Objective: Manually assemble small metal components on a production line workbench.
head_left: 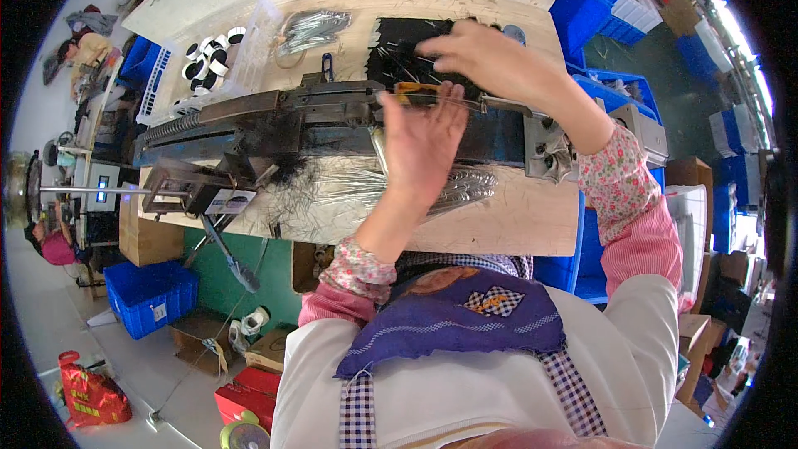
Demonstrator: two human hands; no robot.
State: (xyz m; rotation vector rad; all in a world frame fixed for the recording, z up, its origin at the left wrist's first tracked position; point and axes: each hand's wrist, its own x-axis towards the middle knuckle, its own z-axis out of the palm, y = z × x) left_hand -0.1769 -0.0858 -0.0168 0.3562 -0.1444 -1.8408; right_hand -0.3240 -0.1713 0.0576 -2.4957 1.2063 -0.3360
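Left fingers (451, 101) spread, released | right fingers (433, 48) over black cloth (394, 60), grip unclear | long machine (332, 108) separates cloth, silvery wires (475, 187)

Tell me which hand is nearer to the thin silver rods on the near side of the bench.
Left. The left hand partly overlaps the thin silver rods in view; the right hand is farther off, beyond the long metal machine, over the black mat.

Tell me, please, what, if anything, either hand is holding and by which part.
The left hand is open at the machine, with no hold visible. Whether the right hand, over the black mat, pinches anything thin cannot be told.
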